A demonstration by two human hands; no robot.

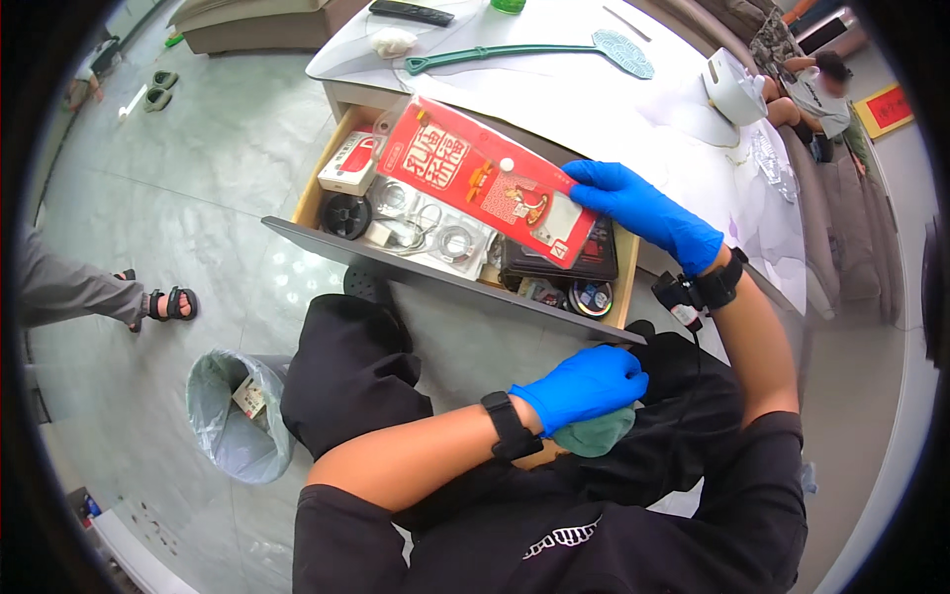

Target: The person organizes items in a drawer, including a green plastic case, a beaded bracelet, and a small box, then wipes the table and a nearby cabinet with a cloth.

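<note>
My right hand (pixel 648 208), in a blue glove, pinches the right end of a flat red package (pixel 475 183) with a clear plastic edge. That package is tilted above the open drawer (pixel 426 269) and hides part of its contents. Over my lap, my left hand (pixel 584 384), also blue-gloved, is closed on a bunched green cloth (pixel 597 433). Inside the drawer lie a small white and red box (pixel 348 163), a round black object (pixel 346 215), coiled white cables (pixel 426 228), a dark case (pixel 584 259) and a round tin-like item (pixel 591 297).
The white table (pixel 534 87) bears a green fly swatter (pixel 529 51), a black remote (pixel 412 13), a crumpled white tissue (pixel 393 42) and a white box-shaped appliance (pixel 733 86). A lined bin (pixel 203 396) stands left of my leg. Another person's sandaled foot (pixel 173 304) is at left; someone sits on the sofa.
</note>
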